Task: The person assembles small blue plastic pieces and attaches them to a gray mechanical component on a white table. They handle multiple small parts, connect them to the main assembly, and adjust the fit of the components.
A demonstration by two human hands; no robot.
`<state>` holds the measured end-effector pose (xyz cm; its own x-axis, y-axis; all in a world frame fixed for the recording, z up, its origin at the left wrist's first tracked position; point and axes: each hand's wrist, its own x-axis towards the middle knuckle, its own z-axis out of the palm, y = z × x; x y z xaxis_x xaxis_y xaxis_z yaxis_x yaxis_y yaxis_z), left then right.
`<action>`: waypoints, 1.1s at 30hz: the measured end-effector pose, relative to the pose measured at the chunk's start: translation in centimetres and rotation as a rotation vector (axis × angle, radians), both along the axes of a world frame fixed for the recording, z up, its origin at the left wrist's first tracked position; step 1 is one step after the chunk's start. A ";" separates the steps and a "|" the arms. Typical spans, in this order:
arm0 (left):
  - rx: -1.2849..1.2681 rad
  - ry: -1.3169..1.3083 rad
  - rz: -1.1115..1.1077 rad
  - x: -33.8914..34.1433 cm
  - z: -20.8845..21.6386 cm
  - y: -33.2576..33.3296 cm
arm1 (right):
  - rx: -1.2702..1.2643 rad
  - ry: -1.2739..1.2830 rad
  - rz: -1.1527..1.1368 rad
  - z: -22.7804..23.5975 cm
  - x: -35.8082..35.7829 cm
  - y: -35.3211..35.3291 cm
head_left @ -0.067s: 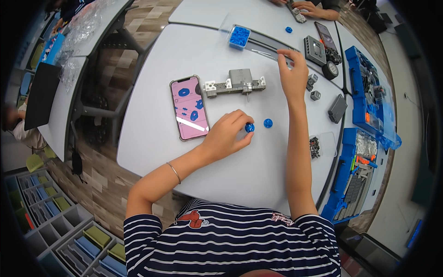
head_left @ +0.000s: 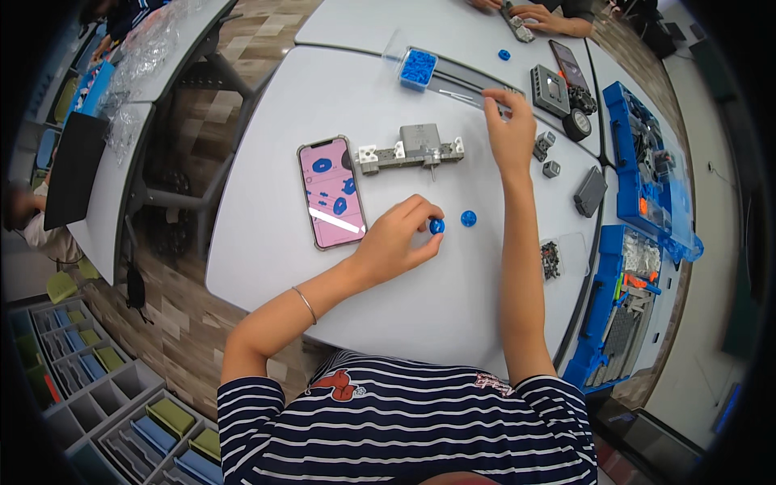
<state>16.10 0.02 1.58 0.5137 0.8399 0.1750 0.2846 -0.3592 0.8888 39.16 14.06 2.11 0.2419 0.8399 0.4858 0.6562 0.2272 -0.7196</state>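
My left hand (head_left: 398, 236) is closed in a pinch around a small round blue plastic piece (head_left: 436, 226), held just above the white table. A similar blue disc (head_left: 468, 218) lies flat to its right. My right hand (head_left: 512, 139) reaches over the long clear tray (head_left: 473, 78) at the back. Its thumb and index finger are close together; anything between their tips is too small to make out. Between my hands and the tray sits a grey motor (head_left: 421, 140) on a grey beam assembly, with a thin axle pointing toward me. Left of it, a phone (head_left: 332, 194) displays pictures of blue parts.
Small blue pieces fill a clear box (head_left: 418, 69) at the tray's left end. Grey blocks (head_left: 551, 169), a controller (head_left: 550, 90) and a wheel (head_left: 577, 124) stand to the right, beside blue cases (head_left: 612, 303) of parts. Across the table are another person's hands (head_left: 543, 18).
The whole view has shifted slightly. The blue piece in my left hand appears turned a little; my right hand stays over the tray.
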 end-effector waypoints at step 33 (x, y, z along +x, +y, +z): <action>-0.129 -0.384 0.003 -0.3 -0.3 1.1 | -0.005 -0.207 0.204 -2.6 -4.8 10.5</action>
